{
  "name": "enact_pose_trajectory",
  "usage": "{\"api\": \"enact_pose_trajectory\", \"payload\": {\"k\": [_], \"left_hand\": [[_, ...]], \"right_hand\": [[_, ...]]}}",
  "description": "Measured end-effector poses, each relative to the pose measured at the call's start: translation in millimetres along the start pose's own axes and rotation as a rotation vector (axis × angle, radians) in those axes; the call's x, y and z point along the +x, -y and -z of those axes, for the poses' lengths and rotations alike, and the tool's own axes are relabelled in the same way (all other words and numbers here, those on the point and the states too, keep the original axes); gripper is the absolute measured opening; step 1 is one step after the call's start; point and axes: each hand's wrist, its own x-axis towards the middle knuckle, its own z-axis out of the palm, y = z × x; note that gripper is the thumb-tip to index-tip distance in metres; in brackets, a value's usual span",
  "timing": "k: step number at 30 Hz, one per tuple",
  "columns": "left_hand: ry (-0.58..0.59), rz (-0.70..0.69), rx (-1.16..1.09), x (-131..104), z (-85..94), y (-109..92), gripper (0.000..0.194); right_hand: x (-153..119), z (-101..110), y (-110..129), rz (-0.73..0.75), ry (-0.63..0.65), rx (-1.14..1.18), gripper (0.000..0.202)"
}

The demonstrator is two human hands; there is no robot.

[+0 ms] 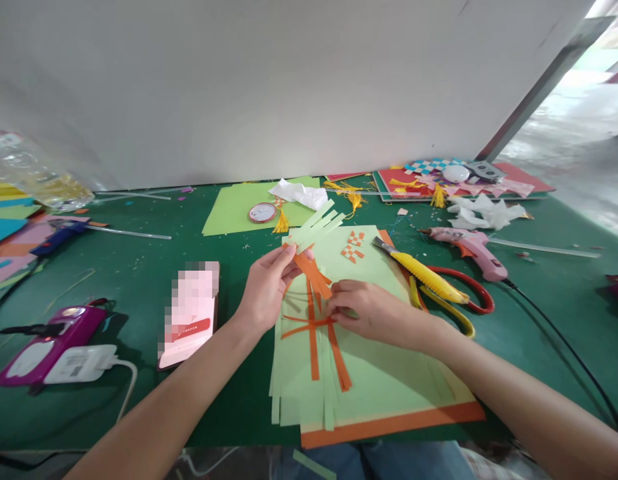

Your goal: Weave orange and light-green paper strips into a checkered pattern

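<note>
My left hand (272,281) pinches a small weave of orange strips (313,272) and pale green strips (319,225), whose green ends fan out up and away. My right hand (357,308) is closed at the lower end of the orange strips, its fingertips near loose orange strips; what they grip is too small to tell. Beneath both hands lie pale green sheets (383,373) with loose orange strips (339,360) on them. Two small orange-and-white checkered pieces (353,254) rest on the sheets above my right hand.
Yellow cutter (429,277) and red-and-yellow scissors (481,293) lie right of the sheets, with a pink glue gun (469,247) beyond. At left are a phone (196,313), a purple power strip (63,340) and a blue glue gun (59,237). White crumpled tissue (301,193) lies behind.
</note>
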Motion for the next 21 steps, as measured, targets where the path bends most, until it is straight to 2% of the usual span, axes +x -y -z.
{"api": "enact_pose_trajectory", "payload": {"k": [3, 5, 7, 10, 13, 15, 18, 21], "left_hand": [[0.001, -0.017, -0.024, 1, 1.0, 0, 0.019], [0.006, -0.041, -0.055, 2, 1.7, -1, 0.018], [0.004, -0.062, -0.085, 2, 2.4, -1, 0.016], [0.008, -0.055, -0.075, 1, 3.1, -2, 0.017], [0.016, -0.032, -0.033, 0, 2.4, -1, 0.018], [0.024, -0.033, 0.001, -1, 1.2, -1, 0.017], [0.06, -0.044, 0.099, -3, -0.6, -2, 0.017], [0.113, -0.071, 0.309, -8, -1.5, -3, 0.02]], "right_hand": [[-1, 4, -2, -0.024, -0.062, -0.032, 0.018], [-1, 11, -4, -0.041, -0.146, -0.059, 0.018], [-1, 19, -8, -0.065, -0.291, -0.096, 0.017], [-3, 30, -12, -0.218, -0.498, -0.032, 0.017], [-4, 37, -14, -0.363, -0.677, 0.109, 0.014], [-4, 40, -15, -0.41, -0.739, 0.257, 0.011], [-2, 44, -15, -0.424, -0.784, 0.611, 0.004], [-1, 48, -18, -0.385, -0.828, 0.953, 0.007]]}}
